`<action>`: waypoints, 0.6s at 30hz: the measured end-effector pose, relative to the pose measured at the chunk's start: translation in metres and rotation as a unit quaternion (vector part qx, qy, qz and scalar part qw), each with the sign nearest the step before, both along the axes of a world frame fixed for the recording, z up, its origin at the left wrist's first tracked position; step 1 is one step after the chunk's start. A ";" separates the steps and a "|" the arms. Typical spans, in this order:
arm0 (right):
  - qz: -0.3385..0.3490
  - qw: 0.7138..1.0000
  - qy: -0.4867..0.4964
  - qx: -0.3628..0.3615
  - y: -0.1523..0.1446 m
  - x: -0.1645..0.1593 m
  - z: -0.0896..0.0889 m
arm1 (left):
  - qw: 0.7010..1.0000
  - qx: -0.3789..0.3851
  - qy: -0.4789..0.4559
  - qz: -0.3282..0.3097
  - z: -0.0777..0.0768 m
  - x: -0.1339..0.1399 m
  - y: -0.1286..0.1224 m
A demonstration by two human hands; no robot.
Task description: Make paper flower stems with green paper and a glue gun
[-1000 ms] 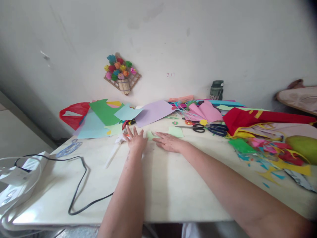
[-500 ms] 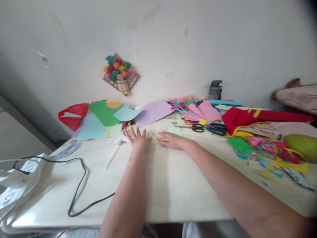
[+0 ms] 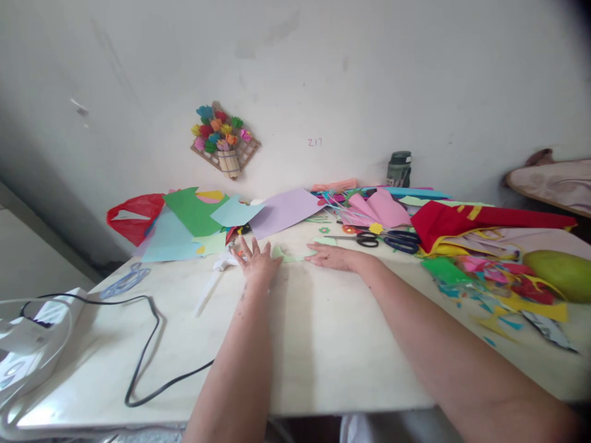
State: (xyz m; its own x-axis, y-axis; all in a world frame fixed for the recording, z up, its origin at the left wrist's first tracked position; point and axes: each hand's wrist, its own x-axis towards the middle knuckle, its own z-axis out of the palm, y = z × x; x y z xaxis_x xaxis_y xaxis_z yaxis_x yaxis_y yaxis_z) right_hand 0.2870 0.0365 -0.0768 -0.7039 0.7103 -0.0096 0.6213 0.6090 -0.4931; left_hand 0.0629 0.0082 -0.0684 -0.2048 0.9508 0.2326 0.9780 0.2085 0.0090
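Note:
Pale green paper (image 3: 293, 254) lies on the table between my hands. My left hand (image 3: 258, 261) is palm down with its fingers spread, at the left end of the paper. From the right, my right hand (image 3: 333, 256) reaches flat over the paper, fingers stretched out and part of the sheet showing behind them. Just left of my left hand is a white glue gun (image 3: 224, 263), partly covered by its fingers. Black-handled scissors (image 3: 367, 239) lie beyond my right hand. Paper flowers, one green (image 3: 324, 229) and one yellow (image 3: 376, 228), are near the scissors.
Coloured paper sheets (image 3: 284, 212) line the wall. On the right are dark blue-handled scissors (image 3: 401, 241), red cloth (image 3: 447, 221), paper scraps (image 3: 503, 289) and a green fruit (image 3: 558, 275). A black cord (image 3: 157, 320) crosses the left side near a power strip (image 3: 41, 344). A bottle (image 3: 399, 169) stands behind.
My right hand has moved slightly right and away from my left hand. More of the pale green paper shows between them. My left hand stays nearly still.

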 end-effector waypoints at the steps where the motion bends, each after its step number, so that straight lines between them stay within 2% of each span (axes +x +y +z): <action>1: 0.000 1.000 0.003 -0.001 0.001 0.000 -0.001 | 1.000 0.014 0.011 -0.005 0.001 0.002 -0.001; 5: -0.017 1.000 0.001 -0.001 -0.001 -0.004 -0.001 | 0.992 0.089 0.064 -0.066 0.002 0.021 -0.004; 9: -0.033 0.999 -0.014 0.020 -0.001 -0.009 0.001 | 0.986 0.083 0.051 -0.132 -0.003 0.040 -0.004; 13: -0.033 0.997 -0.021 0.060 0.000 -0.020 -0.002 | 0.986 0.075 0.054 -0.138 -0.006 0.043 -0.002; 16: -0.063 0.992 -0.063 0.093 -0.005 -0.034 -0.004 | 0.985 0.085 0.065 -0.139 -0.003 0.043 -0.002; 18: -0.084 0.988 -0.087 0.101 -0.010 -0.044 -0.005 | 0.987 0.059 0.056 -0.138 0.001 0.049 -0.005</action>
State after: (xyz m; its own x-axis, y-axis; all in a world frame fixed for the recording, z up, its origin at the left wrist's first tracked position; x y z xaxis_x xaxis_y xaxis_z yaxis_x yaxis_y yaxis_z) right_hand 0.2434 0.0268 -0.0817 -0.5765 0.8164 0.0338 0.7862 0.5655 -0.2492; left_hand 0.1116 0.0029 -0.0678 0.0908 0.9315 0.3523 0.9937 -0.0613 -0.0940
